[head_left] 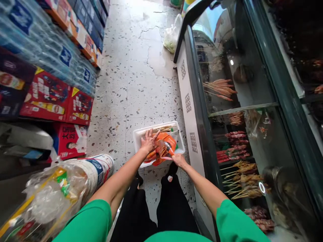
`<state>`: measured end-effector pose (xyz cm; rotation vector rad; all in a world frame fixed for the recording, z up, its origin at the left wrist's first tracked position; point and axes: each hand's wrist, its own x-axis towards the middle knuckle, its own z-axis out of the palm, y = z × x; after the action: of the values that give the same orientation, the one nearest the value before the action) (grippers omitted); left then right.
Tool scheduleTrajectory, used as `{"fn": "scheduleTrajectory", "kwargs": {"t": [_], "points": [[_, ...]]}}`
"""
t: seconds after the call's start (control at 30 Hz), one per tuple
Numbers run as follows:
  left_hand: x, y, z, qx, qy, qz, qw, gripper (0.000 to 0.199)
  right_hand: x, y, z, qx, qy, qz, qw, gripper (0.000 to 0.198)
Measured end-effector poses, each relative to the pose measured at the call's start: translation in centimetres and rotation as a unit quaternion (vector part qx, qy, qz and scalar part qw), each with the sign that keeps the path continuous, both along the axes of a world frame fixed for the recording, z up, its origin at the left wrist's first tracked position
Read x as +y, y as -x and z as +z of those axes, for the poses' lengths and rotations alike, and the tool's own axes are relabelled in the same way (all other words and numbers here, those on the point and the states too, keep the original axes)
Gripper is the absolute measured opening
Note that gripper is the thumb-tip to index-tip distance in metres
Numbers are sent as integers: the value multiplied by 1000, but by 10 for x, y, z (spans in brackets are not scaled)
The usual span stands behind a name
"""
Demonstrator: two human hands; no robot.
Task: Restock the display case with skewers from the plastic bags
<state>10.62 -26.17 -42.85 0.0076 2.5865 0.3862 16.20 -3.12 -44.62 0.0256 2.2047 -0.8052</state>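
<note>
A white plastic tub (136,136) stands on the floor in front of my feet, holding packets and thin wooden skewers (165,128). My left hand (149,141) lies over the tub's left side, fingers spread on the contents. On the right of the tub, my right hand (178,159) is closed at the lower edge of a shiny orange plastic packet (167,138). Its fingertips are partly hidden, and a narrow pink strip shows beside them. Brown stick-like pieces (163,152) are visible at the packet's lower part.
Close on the right runs a glass-topped display fridge (188,101) with meat skewers (241,171) inside. Shrink-wrapped water bottles (50,47) and red drink cartons (47,95) are stacked at left. A white bucket (101,168) lies near my left arm. A plastic bag (171,38) sits farther ahead.
</note>
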Motion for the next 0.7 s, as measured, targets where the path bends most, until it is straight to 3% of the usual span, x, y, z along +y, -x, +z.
{"fn": "scheduleTrajectory", "kwargs": {"t": [0.13, 0.2, 0.27, 0.37, 0.47, 0.7], "points": [[-9, 29, -12, -36, -18, -93, 995, 30, 7, 6, 5, -7, 53, -12, 999, 22], [-10, 39, -3, -52, -33, -133, 989, 26, 20, 17, 15, -1, 60, -19, 998, 23], [-5, 41, 18, -49, -29, -155, 986, 23, 38, 28, 32, 6, 58, -21, 998, 24], [13, 31, 70, -27, -20, -163, 986, 21, 61, 40, 68, 20, 40, -13, 999, 22], [35, 14, 136, 20, -13, -150, 988, 21, 74, 42, 115, 34, 15, 0, 999, 20], [63, 2, 291, 106, 47, -139, 984, 22, 66, 28, 242, 88, -51, -59, 993, 26]]}}
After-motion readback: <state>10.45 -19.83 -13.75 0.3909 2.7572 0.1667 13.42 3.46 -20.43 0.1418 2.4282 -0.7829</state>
